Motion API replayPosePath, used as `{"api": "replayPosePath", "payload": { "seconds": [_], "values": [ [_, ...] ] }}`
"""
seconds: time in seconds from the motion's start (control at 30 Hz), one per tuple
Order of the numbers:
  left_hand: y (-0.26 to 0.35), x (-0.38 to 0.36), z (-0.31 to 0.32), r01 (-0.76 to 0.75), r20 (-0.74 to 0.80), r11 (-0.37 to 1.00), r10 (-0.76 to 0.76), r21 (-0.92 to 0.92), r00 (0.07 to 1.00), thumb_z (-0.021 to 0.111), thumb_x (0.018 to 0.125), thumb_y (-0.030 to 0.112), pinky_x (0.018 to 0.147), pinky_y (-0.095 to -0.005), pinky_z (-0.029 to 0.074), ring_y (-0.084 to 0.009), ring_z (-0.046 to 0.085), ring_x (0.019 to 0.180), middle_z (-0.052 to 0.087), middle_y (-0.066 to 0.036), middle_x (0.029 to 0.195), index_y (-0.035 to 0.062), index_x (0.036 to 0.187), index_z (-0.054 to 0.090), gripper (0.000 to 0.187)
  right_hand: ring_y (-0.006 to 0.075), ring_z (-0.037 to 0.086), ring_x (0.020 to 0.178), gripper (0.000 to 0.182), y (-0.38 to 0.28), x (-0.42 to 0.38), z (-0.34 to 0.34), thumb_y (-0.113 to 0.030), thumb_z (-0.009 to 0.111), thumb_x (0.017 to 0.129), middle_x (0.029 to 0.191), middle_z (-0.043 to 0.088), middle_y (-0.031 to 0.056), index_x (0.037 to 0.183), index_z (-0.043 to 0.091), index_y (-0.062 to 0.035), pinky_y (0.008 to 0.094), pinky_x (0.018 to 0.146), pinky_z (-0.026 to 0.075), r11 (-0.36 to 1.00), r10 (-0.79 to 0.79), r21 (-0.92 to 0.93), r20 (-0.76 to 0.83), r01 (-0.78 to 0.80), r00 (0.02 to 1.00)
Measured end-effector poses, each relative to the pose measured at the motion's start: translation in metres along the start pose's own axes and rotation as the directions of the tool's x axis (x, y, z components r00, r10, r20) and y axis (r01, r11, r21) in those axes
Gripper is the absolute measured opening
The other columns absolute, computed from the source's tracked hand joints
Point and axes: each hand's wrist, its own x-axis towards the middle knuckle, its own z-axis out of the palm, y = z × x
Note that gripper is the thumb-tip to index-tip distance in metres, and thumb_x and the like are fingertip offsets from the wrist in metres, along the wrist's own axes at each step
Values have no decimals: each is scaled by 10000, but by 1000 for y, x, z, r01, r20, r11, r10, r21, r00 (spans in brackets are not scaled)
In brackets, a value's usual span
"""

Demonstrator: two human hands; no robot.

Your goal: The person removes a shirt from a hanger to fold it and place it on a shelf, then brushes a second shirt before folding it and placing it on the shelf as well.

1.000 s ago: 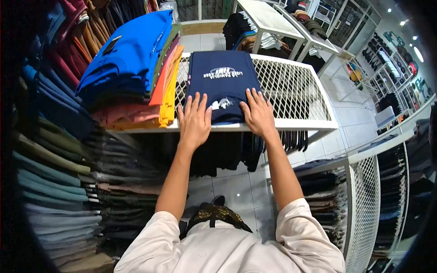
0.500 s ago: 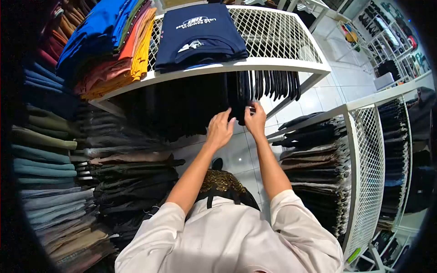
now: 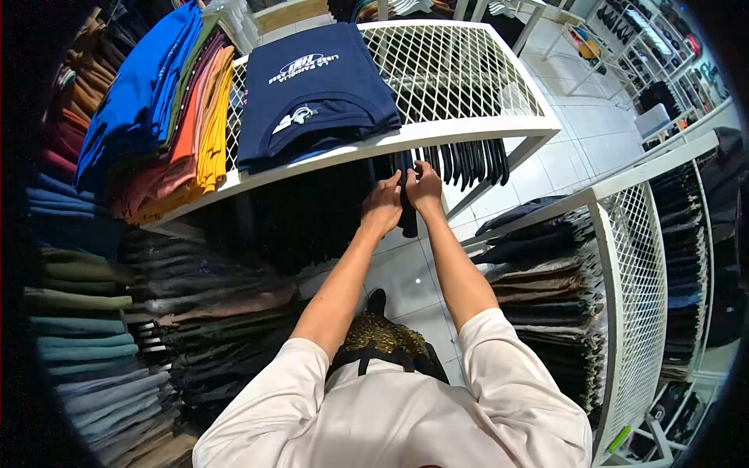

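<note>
Under the front edge of the white mesh rack, dark clothes hang in a dense row. My left hand has its fingers bent against a dark hanging garment. Close on its right, my right hand pinches the same garment near its upper edge. The fingertips of both hands are partly lost against the black cloth. Several black hangers hang just right of my hands. A folded navy shirt with white print lies on top of the rack.
Blue shirts and yellow ones are stacked at the rack's left. Folded trousers fill shelves on the left. A second white rack with dark folded clothes stands on the right. Pale floor tiles show below my hands.
Both hands have moved slightly up in view and their fingers have closed in on the dark garment. The view has shifted, with the rack and navy shirt now further left.
</note>
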Motion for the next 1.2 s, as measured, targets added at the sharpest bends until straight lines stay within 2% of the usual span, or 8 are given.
{"api": "replayPosePath", "payload": {
  "seconds": [0.2,0.5,0.7,0.87,0.93,1.0,1.07,1.2],
  "values": [
    [5,10,-11,67,128,996,-74,56,989,438,1058,248,1022,-457,500,-338,597,1232,590,-124,1372,204,1437,539,395,416,670,976,332,19,10,23,-221,705,877,1040,711,225,1145,674,-29,490,876,524,994,-73,74,-56,77,996],
    [10,9,-11,90,130,996,-93,26,987,453,1049,228,1034,-446,490,-346,590,1238,584,-136,1380,215,1456,537,416,363,707,968,367,4,10,3,-255,726,875,1054,727,218,1159,713,-22,429,858,549,990,86,-111,9,-85,996],
    [10,5,-6,71,135,997,-75,34,988,455,1044,239,1017,-465,495,-360,597,1216,588,-155,1350,223,1482,503,441,332,725,939,343,-15,-3,-22,-213,728,891,1022,737,197,1176,702,-24,399,834,552,968,248,-58,119,-242,962],
    [13,1,-8,102,203,991,-117,83,972,459,1043,270,1005,-482,498,-375,589,1217,582,-161,1346,241,1518,445,476,330,726,935,311,-6,-18,-25,-198,712,908,1022,738,192,1169,702,-30,387,831,549,991,130,9,52,-130,990],
    [9,-3,-4,59,163,993,-75,103,984,456,1044,282,1009,-491,492,-375,581,1226,569,-162,1356,262,1534,414,492,397,710,921,288,-14,-23,-34,-121,687,873,977,731,228,1144,710,-28,449,825,543,990,108,96,-2,-108,994],
    [6,-6,-4,40,171,995,-55,90,984,449,1047,283,1012,-498,486,-385,574,1231,556,-166,1370,274,1541,400,497,371,713,925,305,-7,-40,-47,-174,697,885,1004,732,225,1144,706,-13,436,828,539,974,227,-44,123,-223,966],
    [2,-11,-1,46,211,996,-60,70,976,450,1045,279,1013,-506,479,-401,564,1239,544,-175,1385,271,1543,398,501,397,702,912,297,2,-68,-55,-174,696,873,990,727,232,1119,711,-7,464,830,532,995,95,-46,43,-93,995],
    [12,-24,-10,-8,232,1000,5,12,973,458,1039,277,1001,-509,483,-429,581,1201,554,-195,1371,239,1527,427,490,405,688,932,252,0,-117,-88,-157,686,869,972,718,223,1085,719,-30,470,834,529,992,112,-47,-23,-113,993]
  ]
}}
